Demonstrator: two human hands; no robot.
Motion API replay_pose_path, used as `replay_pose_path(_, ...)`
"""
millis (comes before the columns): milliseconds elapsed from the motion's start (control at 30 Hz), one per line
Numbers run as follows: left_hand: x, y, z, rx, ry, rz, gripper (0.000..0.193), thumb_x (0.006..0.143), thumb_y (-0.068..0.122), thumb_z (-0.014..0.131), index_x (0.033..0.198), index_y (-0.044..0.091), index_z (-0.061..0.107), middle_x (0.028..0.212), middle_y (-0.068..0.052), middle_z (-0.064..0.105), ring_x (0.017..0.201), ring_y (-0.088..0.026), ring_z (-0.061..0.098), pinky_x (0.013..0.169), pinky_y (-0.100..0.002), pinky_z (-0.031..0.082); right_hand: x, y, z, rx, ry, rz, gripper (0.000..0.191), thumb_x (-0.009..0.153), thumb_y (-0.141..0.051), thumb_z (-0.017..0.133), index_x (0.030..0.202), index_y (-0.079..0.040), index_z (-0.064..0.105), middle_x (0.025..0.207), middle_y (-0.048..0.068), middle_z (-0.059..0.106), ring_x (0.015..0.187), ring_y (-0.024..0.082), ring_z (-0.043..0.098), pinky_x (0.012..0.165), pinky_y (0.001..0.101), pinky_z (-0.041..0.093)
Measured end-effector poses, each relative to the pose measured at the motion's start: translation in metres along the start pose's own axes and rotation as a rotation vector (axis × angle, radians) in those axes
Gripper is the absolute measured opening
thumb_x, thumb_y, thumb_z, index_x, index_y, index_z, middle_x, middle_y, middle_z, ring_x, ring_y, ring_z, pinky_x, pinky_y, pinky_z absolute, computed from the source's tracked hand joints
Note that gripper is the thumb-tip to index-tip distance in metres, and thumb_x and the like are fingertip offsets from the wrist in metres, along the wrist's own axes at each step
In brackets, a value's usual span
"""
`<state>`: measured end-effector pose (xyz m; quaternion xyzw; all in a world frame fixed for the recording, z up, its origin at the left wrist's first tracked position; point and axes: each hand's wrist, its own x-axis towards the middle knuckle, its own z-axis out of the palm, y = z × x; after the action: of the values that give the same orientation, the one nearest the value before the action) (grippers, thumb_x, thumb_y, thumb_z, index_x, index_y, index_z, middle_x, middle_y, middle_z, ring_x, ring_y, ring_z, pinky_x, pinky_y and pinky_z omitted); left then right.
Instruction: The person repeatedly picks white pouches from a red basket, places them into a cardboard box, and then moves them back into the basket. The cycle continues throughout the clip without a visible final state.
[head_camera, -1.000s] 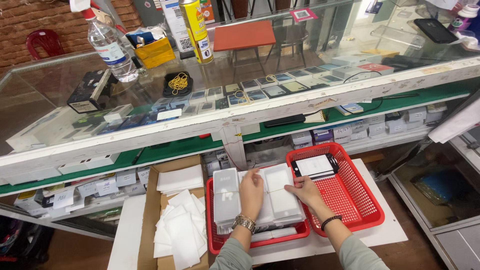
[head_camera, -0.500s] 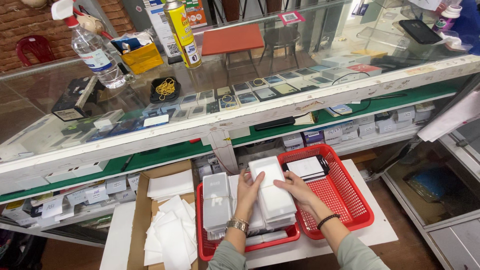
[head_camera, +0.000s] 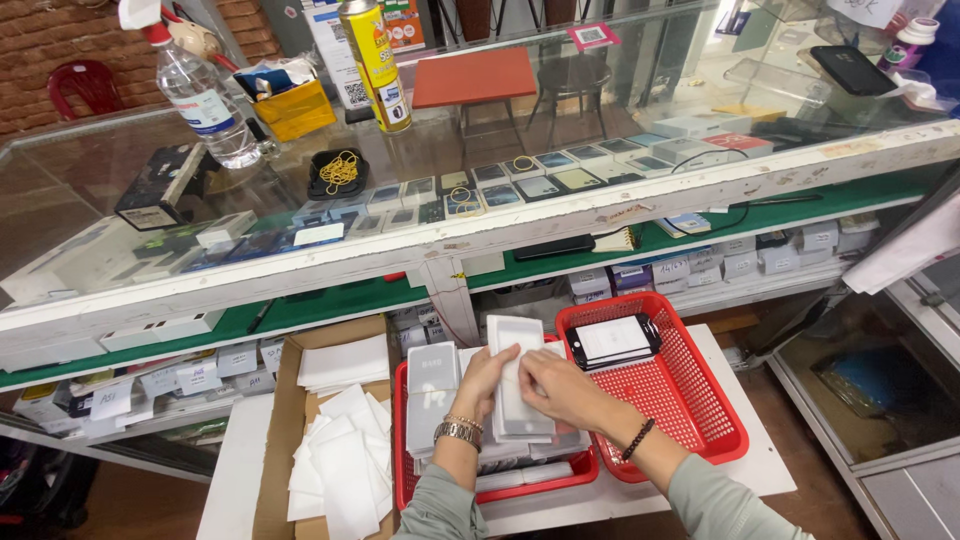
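Your left hand (head_camera: 487, 373) and right hand (head_camera: 560, 385) clamp together on the white pack (head_camera: 518, 385), raised over the left red basket (head_camera: 402, 470), its long axis pointing away from you.

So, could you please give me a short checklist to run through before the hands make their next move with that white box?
1. Both hands on the box: left hand and right hand grip the white box from either side. Ok.
2. Box over the stack of boxes in the left red basket: ok.
3. Box lifted free of those beneath: cannot tell.
4. Right red basket has bare mesh beside the black device: ok.
5. Cardboard box of white sheets apart from the hands: ok.
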<state>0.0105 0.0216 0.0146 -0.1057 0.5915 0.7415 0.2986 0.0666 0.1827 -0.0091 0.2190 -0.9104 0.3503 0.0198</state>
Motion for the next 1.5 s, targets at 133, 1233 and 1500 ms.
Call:
replay_pose_path(133, -0.001, 0.005, -0.022, -0.350, 0.204, 0.111, 0.044, 0.094, 0.019, 0.069, 0.129, -0.006, 0.059, 0.120, -0.021, 0.072, 0.105, -0.032, 0.074, 0.086, -0.043, 0.063, -0.003, -0.002, 0.003, 0.234, -0.171, 0.281, 0.015, 0.096, -0.021, 0.061, 0.099, -0.008, 0.054, 0.081, 0.009, 0.065, 0.076, 0.024, 0.066, 0.073, 0.0383, 0.054)
replay_pose_path(1233, 0.021, -0.067, 0.030, 0.460, 0.402, 0.535, 0.050, 0.095, 0.023, 0.066, 0.141, 0.005, 0.053, 0.138, -0.022, 0.058, 0.126, -0.033, 0.057, 0.104, -0.040, 0.044, -0.007, 0.044, 0.004, 0.097, 0.199, 0.412, 0.035, 0.093, -0.024, 0.065, 0.122, -0.005, 0.067, 0.108, 0.018, 0.070, 0.094, 0.030, 0.069, 0.085, 0.0371, 0.055)
replay_pose_path(1500, 0.013, -0.046, 0.022, -0.041, 0.213, 0.318, 0.035, 0.094, 0.020, 0.067, 0.122, -0.001, 0.067, 0.115, -0.016, 0.075, 0.100, -0.024, 0.068, 0.086, -0.038, 0.054, -0.021, 0.025, 0.016, 0.661, 0.124, 0.718, 0.047, 0.088, -0.027, 0.072, 0.128, -0.007, 0.060, 0.102, 0.009, 0.073, 0.090, 0.017, 0.068, 0.078, 0.0332, 0.056)
